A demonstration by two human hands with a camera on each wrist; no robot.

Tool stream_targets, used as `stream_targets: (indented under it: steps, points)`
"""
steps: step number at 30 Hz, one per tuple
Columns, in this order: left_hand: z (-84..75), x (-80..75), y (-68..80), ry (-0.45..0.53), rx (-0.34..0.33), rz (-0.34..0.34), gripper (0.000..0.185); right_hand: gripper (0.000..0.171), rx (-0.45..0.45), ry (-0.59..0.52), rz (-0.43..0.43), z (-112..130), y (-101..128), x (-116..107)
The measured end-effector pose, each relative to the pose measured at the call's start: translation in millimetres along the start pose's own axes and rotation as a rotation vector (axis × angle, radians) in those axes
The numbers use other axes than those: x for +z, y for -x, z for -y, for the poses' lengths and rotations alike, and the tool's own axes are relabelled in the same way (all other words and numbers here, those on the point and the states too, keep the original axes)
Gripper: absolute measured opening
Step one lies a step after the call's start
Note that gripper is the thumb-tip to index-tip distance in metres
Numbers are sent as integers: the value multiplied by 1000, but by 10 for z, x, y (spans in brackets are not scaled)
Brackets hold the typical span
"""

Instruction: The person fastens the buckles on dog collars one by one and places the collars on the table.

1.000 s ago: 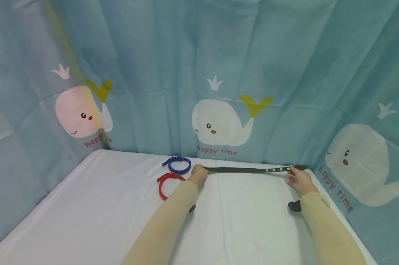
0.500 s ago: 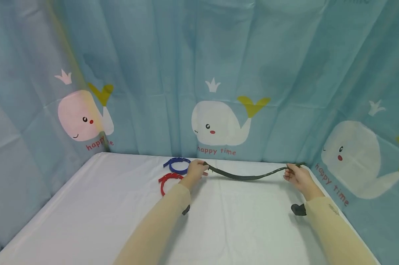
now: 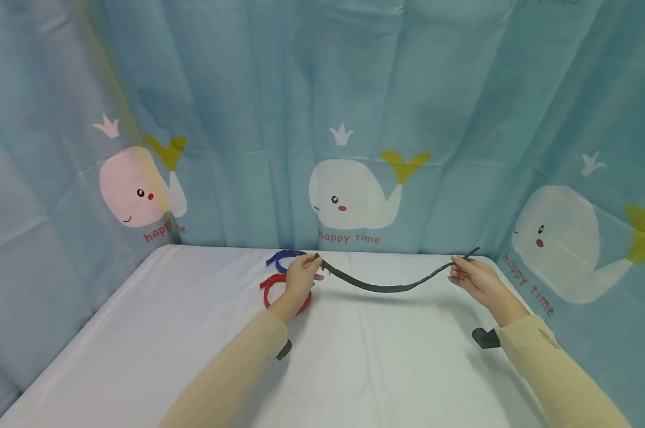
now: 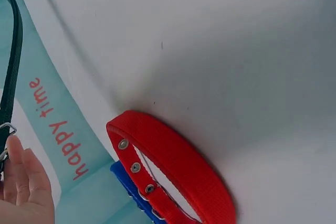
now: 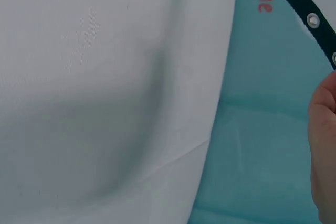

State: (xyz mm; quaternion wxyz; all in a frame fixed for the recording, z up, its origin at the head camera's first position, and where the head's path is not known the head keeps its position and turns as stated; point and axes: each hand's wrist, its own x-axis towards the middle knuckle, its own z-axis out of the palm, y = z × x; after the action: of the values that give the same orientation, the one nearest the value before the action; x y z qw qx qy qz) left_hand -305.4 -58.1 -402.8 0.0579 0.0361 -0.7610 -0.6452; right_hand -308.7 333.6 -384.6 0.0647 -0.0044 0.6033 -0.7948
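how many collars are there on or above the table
3: a dark collar held stretched between the left hand and right hand, sagging above the table; a red collar lying by the left hand; a blue collar just behind it.

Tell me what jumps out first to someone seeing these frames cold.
First, the dark collar strap, held above the white table and sagging in the middle, the left hand pinching its buckle end and the right hand its eyelet end. Next, the red collar and blue collar, looped shut by the left hand at the table's far side. Behind them hangs a teal whale curtain printed "happy time".
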Motion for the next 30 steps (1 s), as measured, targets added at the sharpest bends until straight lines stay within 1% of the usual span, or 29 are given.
stream_targets:
  steps: [2,4,7,10,13,17,22,25,27,30]
  points:
    - [-2,-21,51,28,-1,-4,36,9,5,8,7,24,22,76]
    - [-3,-38,89,53,-6,-1,39,8,0,0,15,42,59,146]
    - [-4,-72,133,74,-20,9,40,12,-16,-2,59,51,140,238]
    - [-3,-115,170,73,-47,27,40,19,-30,-20,109,41,234,317]
    - [-10,-175,213,47,-88,49,41,21,-41,-46,144,22,321,399]
    - [-16,-265,259,45,-90,61,40,20,-59,-65,180,-12,389,500]
    - [-14,-343,297,178,-71,60,30,20,-66,-40,185,-61,439,598]
    - [-12,-378,324,229,-75,54,31,21,-63,-33,175,-86,472,654]
    - [-13,-404,351,206,-71,52,34,20,-65,-40,166,-98,495,694]
    - [-21,-456,403,136,-65,56,39,18,-70,-69,168,-104,535,763]
